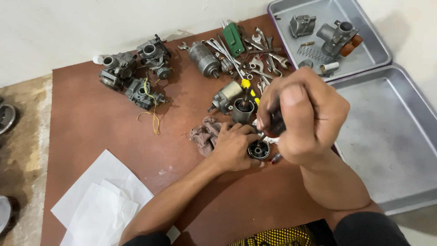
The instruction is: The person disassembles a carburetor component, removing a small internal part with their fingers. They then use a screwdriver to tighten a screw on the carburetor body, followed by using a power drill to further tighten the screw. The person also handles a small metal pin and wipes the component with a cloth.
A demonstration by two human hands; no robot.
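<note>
Below, left hand (232, 146) clamped on round metal part (258, 150), right hand (302, 116) raised, fisted around probably a screwdriver (274, 124).

No screens, signs or labels show; the only package-like thing is a small green rectangular case (234, 39) lying tilted among the wrenches (266, 54) at the far edge of the brown mat (91, 127), its markings too small to make out.

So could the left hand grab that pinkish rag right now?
Probably yes. The left hand already lies against the rag, with nothing between them, but it would have to let go of the small round part first.
</note>
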